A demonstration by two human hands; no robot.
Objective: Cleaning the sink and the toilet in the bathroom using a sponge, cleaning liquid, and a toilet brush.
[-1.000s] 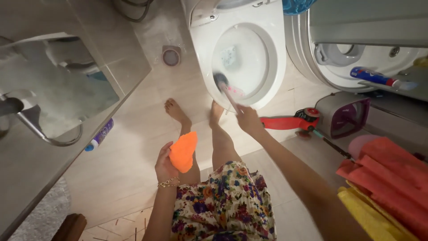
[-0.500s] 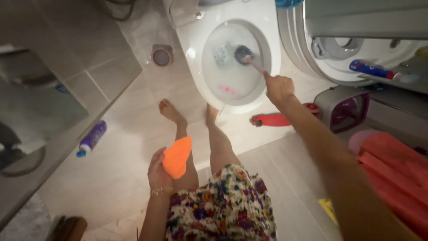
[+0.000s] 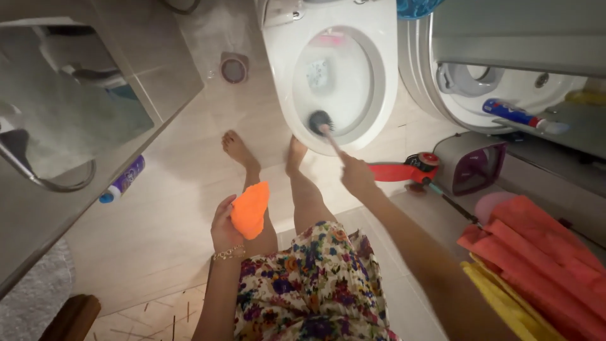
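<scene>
Right hand [image 3: 357,178]: closed round brush [image 3: 320,120] handle, head pressed low at near bowl [image 3: 379,82] wall for scrubbing. Left hand [image 3: 225,222]: gripping orange cloth [image 3: 250,209], held clear beside thigh.

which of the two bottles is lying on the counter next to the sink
The purple bottle with the blue cap, lying on its side by the sink; the blue and red one rests far right.

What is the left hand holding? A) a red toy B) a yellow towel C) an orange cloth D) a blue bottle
C: the left hand grips an orange cloth beside the leg, while the right hand holds the toilet brush in the toilet.
</scene>
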